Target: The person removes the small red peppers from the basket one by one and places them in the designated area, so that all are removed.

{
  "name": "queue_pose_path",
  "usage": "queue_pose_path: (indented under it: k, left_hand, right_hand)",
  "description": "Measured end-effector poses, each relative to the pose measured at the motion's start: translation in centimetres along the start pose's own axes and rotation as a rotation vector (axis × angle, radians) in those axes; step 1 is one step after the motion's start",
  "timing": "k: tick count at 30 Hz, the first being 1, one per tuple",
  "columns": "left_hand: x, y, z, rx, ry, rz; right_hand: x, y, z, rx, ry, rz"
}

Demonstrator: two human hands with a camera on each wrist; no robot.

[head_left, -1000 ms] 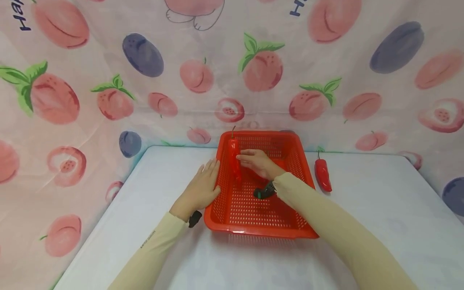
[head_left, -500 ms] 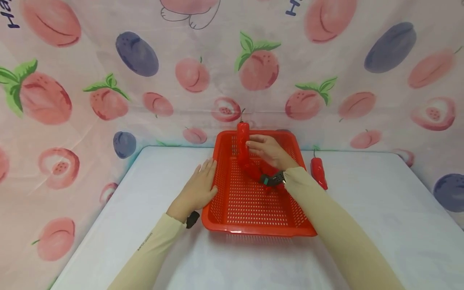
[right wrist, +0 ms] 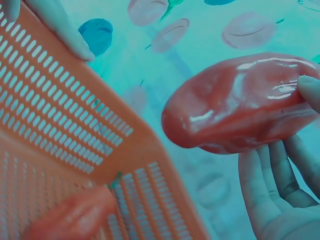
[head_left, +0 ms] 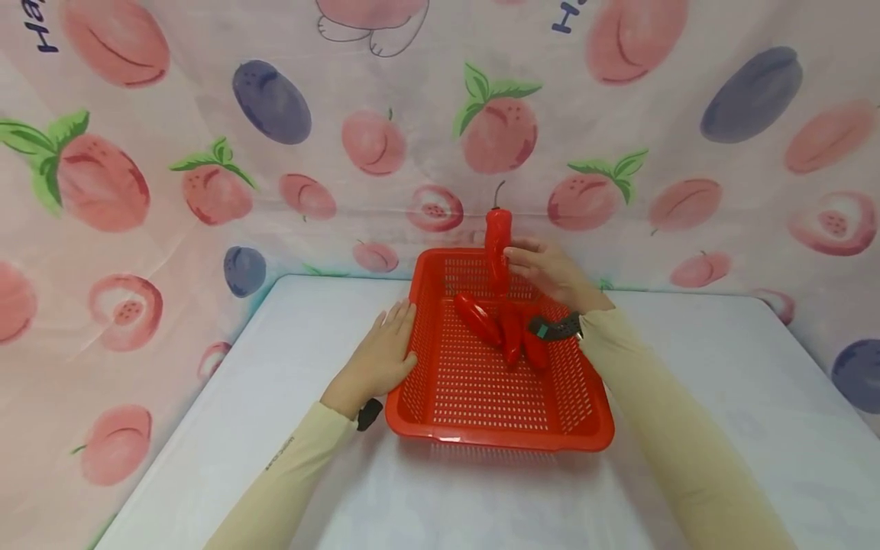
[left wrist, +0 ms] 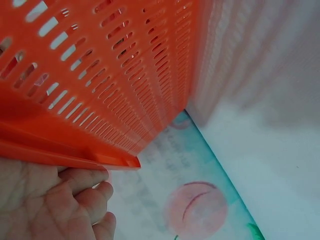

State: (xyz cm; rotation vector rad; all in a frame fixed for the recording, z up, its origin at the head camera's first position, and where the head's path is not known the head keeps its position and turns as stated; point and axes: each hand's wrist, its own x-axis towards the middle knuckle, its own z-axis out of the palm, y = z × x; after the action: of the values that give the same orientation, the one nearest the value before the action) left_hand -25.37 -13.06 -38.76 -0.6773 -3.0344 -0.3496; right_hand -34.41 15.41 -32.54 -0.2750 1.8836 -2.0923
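In the head view my right hand pinches a red chili pepper upright, stem up, above the back of a red perforated basket. The right wrist view has this glossy pepper between the thumb and fingers, apart from the basket wall. Several red peppers lie inside the basket, some partly covered by the right wrist's black strap. My left hand rests on the basket's left rim with fingers straight; the left wrist view shows its fingers under the rim.
The basket stands on a white table near its back edge. Behind rises a fruit-printed cloth. The right sleeve crosses the right part of the table.
My right hand has carried the pepper up and to the right from low at the basket's left side. The pepper right of the basket is now hidden behind the right arm. My left hand stays put.
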Motion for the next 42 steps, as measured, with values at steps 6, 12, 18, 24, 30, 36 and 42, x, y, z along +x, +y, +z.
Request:
queue_pose_path:
  k: [6, 12, 18, 24, 30, 36, 42]
  left_hand:
    - [0.1, 0.2, 0.0, 0.004, -0.012, -0.002]
    - [0.1, 0.3, 0.0, 0.006, 0.000, 0.009]
    - [0.0, 0.3, 0.2, 0.001, -0.002, 0.008]
    - [0.0, 0.2, 0.4, 0.005, 0.002, 0.003]
    - [-0.1, 0.1, 0.4, -0.011, -0.006, -0.002]
    - [-0.1, 0.1, 0.2, -0.005, 0.023, 0.006]
    - [0.0, 0.0, 0.3, -0.007, 0.020, 0.017]
  right_hand:
    - [-2.0, -1.3, -2.5, -0.218, -0.005, 0.003]
    - [-4.0, -2.0, -4.5, -0.369, 0.001, 0.017]
    - [-5.8, -1.7, -6.6, -0.321, -0.001, 0.011]
    - [-7.6, -1.4, -8.9, -0.331, 0.046, 0.056]
    - [-8.8, -0.8, -10.7, -0.455, 0.075, 0.151]
    - [-9.5, 0.5, -12.3, -0.503, 0.130, 0.179]
    - [-10.4, 2.2, -14.5, -0.528, 0.155, 0.191]
